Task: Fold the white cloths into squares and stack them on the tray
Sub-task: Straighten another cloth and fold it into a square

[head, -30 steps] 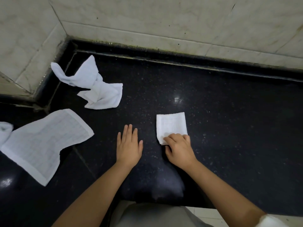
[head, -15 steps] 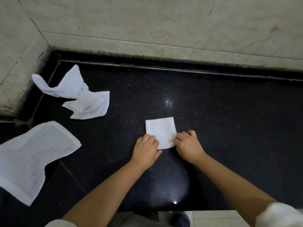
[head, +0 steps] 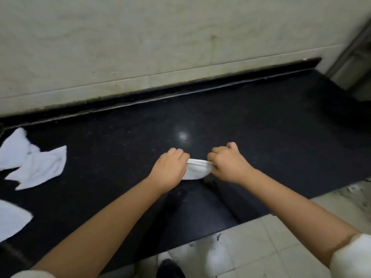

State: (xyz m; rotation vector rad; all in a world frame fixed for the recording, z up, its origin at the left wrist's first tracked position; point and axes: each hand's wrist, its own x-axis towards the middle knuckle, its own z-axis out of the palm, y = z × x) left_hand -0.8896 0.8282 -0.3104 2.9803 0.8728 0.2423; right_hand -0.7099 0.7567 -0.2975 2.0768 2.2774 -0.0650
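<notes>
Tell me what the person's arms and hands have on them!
Both forearms are bare, and so are the left hand and right hand: no gloves, rings or watch show. A white fabric sleeve, pushed up near the elbow, shows on the right arm. A pale sleeve edge shows on the left arm.

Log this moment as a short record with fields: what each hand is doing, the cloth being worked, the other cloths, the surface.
left hand: left hand grips the left end of the folded cloth
right hand: right hand grips its right end
folded cloth: white, held between both hands, sagging in the middle just above the black counter
other cloths: crumpled cloth at far left; flat cloth partly cut off at left edge
tray: not in view
</notes>
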